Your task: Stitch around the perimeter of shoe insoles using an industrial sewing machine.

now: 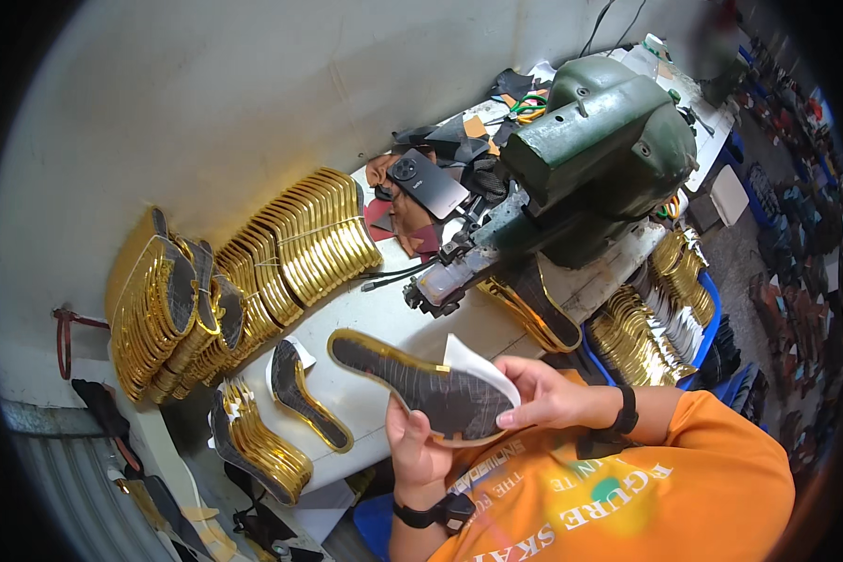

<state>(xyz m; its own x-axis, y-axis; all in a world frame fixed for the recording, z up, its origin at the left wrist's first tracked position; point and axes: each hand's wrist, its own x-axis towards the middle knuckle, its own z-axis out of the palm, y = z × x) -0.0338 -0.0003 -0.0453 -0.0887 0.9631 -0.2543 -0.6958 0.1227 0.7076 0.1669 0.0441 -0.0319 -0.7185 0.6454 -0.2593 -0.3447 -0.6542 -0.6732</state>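
Both hands on a gold-edged insole, in front of the green sewing machine.

From the left: gold-rimmed insoles stand stacked in rows [253,272] along the wall, and one dark insole [307,398] lies flat on the white tabletop [384,318]. My left hand [420,448] has its grip closed under the heel of the dark insole with gold edging [420,384]; my right hand [539,393] pinches its edge and a white paper piece [468,361]. The green sewing machine [599,155] stands behind. I judge the paper could slip out of line if my right pinch loosens.
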